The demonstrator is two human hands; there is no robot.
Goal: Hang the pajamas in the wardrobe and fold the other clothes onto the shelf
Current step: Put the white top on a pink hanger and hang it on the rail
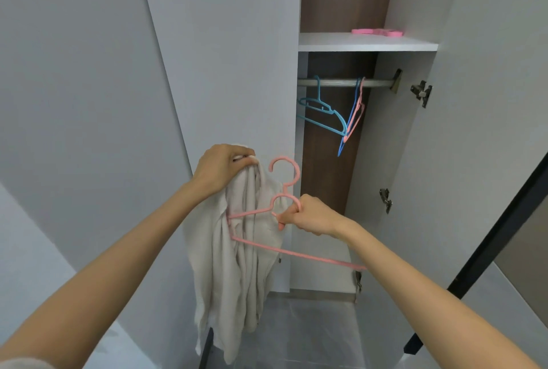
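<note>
My left hand grips the top of a pale beige pajama garment, which hangs down crumpled in front of the wardrobe. My right hand holds a pink hanger by its neck, just right of the garment. The hanger's left arm lies against the cloth and its bottom bar slants down to the right. Inside the open wardrobe a metal rail carries a teal hanger and a pink and a blue hanger side by side.
A white shelf above the rail holds a flat pink item. The open wardrobe door with hinges stands at the right. A closed grey door panel fills the left. A dark-framed edge runs at the far right.
</note>
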